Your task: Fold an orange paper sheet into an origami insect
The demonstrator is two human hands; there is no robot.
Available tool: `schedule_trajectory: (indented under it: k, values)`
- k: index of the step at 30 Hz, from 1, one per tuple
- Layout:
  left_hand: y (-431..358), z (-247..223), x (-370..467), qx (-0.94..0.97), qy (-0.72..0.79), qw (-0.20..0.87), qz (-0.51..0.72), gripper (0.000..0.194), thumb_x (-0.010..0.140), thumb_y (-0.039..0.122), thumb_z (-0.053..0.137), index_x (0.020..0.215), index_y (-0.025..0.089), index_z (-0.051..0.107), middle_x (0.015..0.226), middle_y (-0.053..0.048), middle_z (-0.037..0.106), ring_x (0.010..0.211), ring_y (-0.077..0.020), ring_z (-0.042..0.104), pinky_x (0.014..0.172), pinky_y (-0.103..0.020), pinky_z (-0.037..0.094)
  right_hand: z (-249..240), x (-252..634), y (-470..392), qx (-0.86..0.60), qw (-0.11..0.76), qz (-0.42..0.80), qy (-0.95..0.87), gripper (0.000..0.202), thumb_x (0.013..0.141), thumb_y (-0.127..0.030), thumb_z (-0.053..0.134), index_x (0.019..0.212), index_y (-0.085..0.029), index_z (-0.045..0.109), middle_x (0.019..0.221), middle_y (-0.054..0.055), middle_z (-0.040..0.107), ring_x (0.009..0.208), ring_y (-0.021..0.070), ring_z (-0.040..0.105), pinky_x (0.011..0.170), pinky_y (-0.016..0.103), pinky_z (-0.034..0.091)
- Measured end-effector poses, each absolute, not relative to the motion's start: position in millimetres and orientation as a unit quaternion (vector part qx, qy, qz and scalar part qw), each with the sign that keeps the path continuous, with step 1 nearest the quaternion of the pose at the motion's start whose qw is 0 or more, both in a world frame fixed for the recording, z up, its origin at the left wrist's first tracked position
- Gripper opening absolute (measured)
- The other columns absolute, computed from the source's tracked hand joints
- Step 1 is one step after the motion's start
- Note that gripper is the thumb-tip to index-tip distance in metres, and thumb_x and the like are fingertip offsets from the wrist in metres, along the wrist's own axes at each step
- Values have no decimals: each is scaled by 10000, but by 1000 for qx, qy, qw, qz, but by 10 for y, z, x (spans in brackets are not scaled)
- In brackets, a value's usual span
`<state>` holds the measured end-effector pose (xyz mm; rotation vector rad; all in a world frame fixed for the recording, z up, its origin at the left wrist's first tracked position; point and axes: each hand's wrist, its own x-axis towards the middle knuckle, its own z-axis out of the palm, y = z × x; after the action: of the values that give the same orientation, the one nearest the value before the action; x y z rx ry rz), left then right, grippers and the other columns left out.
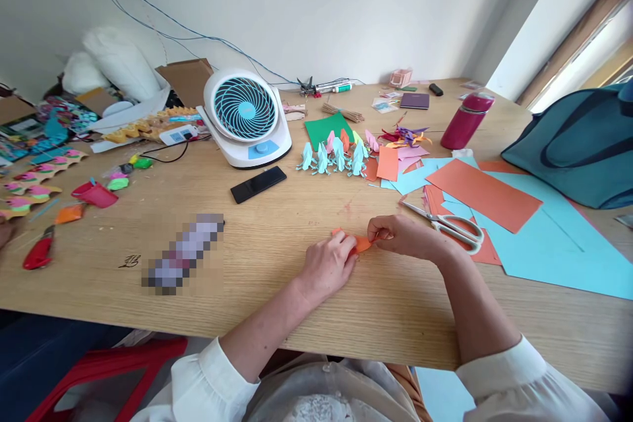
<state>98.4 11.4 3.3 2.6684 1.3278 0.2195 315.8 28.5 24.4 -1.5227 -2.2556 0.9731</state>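
Note:
A small piece of orange paper (364, 244), folded narrow, lies on the wooden table between my hands. My left hand (329, 262) presses it down with its fingertips, and a bit of orange shows beyond them. At the paper's right end, my right hand (395, 236) pinches the edge between thumb and finger. The exact folds are hidden by my fingers. Just right of my right hand lie scissors (457, 227) with white handles. Several folded light-blue paper figures (339, 155) stand farther back, with a few pink and orange ones behind them.
Orange sheets (484, 192) and large light-blue sheets (564, 247) cover the right side, near a teal bag (578, 145) and a magenta bottle (467, 120). A white fan (247, 120) stands behind a black phone (258, 184). A red-handled cutter (39, 250) lies far left.

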Motion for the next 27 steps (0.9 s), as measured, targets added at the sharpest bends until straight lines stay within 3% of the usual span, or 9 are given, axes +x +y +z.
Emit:
schedule_trajectory:
  k: [8, 16, 21, 27]
  values:
    - [120, 57, 989, 887, 444, 95, 76, 183, 978, 298, 468, 1080, 259, 614, 1032, -23, 652, 843, -193, 671, 642, -269, 481, 297, 3191, 256, -546, 116, 302, -773, 119, 737, -128, 509, 719, -222, 580, 698, -21, 592, 626, 136, 523, 530, 242, 331]
    - [132, 24, 969, 884, 444, 115, 86, 144, 961, 303, 505, 1044, 247, 608, 1054, -22, 651, 864, -185, 664, 631, -252, 471, 168, 3073, 279, -505, 109, 306, -800, 202, 752, -124, 573, 891, -233, 671, 978, 39, 602, 788, 154, 604, 674, 245, 425]
    - [150, 39, 969, 879, 451, 129, 89, 123, 953, 308, 520, 967, 233, 616, 1008, -23, 660, 841, -187, 663, 612, -253, 450, 140, 3095, 285, -512, 108, 300, -798, 135, 741, -113, 552, 794, -214, 626, 920, 30, 600, 705, 131, 565, 637, 240, 405]
    - [245, 101, 953, 868, 454, 178, 92, 86, 900, 298, 602, 865, 226, 634, 927, -4, 693, 817, -180, 664, 652, -253, 459, 204, 3132, 277, -537, 122, 297, -780, 89, 719, -129, 528, 708, -217, 536, 680, -19, 575, 621, 136, 503, 547, 241, 337]
